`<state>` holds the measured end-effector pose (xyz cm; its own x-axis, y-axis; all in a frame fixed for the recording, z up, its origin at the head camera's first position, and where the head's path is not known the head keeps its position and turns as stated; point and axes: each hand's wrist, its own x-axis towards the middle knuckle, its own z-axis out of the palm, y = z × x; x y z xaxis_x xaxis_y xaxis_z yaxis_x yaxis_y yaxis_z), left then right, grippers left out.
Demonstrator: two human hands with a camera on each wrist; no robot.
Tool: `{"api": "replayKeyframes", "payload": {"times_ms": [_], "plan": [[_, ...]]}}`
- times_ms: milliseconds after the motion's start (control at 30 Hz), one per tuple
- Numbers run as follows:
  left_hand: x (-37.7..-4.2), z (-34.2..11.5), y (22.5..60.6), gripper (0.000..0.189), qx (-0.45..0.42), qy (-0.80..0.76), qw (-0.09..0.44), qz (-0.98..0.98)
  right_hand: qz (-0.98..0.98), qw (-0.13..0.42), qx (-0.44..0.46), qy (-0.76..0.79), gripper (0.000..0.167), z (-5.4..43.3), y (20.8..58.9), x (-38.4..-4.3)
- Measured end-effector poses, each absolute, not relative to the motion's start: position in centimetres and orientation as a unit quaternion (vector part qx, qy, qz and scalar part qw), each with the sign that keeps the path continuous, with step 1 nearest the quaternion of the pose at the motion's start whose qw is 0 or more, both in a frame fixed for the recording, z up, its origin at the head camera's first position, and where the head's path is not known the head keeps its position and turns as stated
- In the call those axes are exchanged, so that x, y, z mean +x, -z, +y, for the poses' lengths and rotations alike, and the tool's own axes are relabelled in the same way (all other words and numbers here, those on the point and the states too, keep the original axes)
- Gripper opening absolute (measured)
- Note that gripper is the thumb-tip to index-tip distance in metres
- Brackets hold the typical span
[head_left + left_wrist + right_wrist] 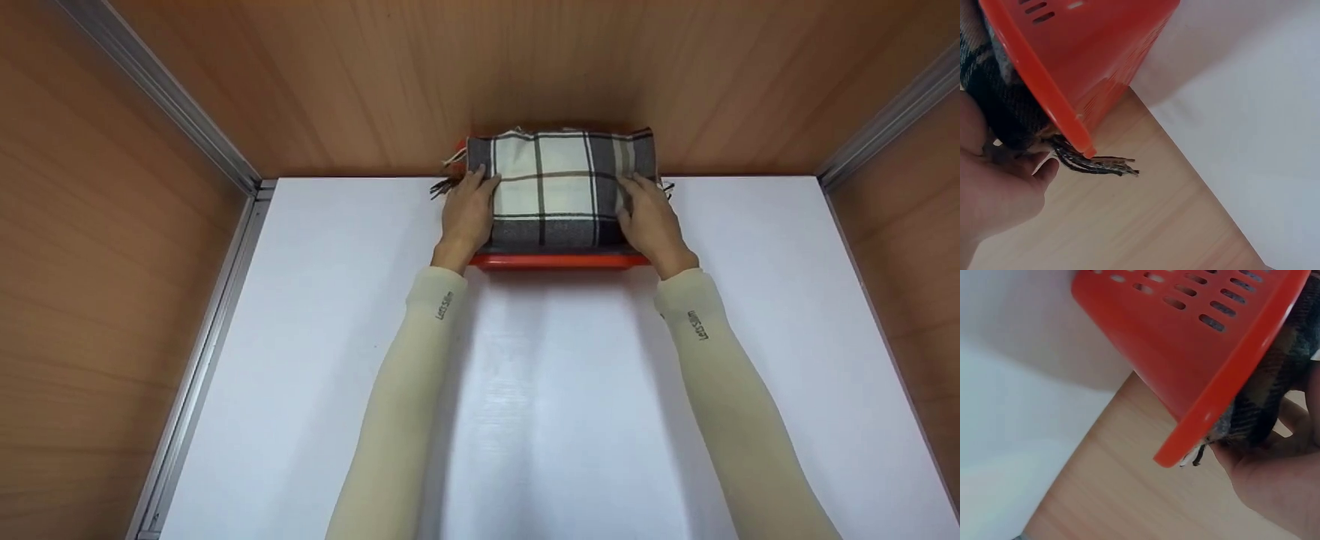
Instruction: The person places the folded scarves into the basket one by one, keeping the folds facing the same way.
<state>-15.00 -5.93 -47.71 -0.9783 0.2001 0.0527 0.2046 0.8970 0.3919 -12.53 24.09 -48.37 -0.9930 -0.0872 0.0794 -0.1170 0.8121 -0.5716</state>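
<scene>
A folded plaid scarf (564, 161), white, grey and black with fringed ends, lies on top of a red plastic basket (559, 262) and covers most of its opening. At the scarf's left edge, my left hand (465, 214) grips the cloth. My right hand (654, 221) holds the opposite edge. In the left wrist view, dark fringe (1100, 164) hangs out past the basket rim. Slotted basket wall (1168, 332) shows in the right wrist view, with cloth pressed up to the rim beside my fingers. What lies under the scarf is hidden.
The basket stands on a white table (540, 390), close to the wooden back panel (360, 90). Wooden side panels with metal strips (202, 330) flank the table on the left and right.
</scene>
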Motion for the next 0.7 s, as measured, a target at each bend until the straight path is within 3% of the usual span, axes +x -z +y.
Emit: {"api": "replayKeyframes", "payload": {"times_ms": [267,700], "plan": [[-15.0,-6.2,48.4,0.045,-0.104,0.202,0.014,-0.974,-0.945,0.04,0.059,-0.319,0.055,23.8,48.9,-12.5],[-11.5,-9.9,51.3,0.044,-0.142,0.324,0.125,-0.927,-0.901,0.106,0.078,-0.414,0.051,27.3,50.1,-8.2]]}}
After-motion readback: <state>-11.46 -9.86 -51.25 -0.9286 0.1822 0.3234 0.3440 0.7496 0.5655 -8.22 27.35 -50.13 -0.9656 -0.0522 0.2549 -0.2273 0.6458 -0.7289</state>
